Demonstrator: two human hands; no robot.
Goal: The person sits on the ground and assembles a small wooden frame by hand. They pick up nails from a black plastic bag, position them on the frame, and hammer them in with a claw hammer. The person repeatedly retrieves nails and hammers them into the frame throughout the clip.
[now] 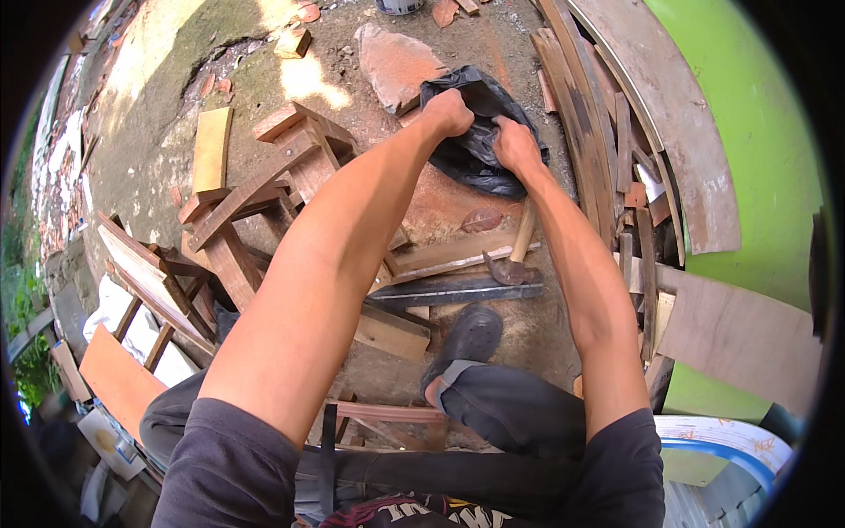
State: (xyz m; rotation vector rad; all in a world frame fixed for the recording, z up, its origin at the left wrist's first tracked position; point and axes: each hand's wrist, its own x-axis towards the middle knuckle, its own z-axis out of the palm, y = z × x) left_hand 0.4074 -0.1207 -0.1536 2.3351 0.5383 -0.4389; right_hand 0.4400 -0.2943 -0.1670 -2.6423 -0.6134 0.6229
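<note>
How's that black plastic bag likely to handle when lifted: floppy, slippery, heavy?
The black plastic bag will probably be floppy, given its crumpled folds between the left hand and right hand. Its glossy sheen suggests it may be somewhat slippery. The film itself is likely light, but dark folds hide any contents, so total weight is uncertain.

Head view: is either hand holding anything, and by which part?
Both hold one crumpled black plastic bag: the left hand grips its upper-left part, the right hand its right part.
</note>
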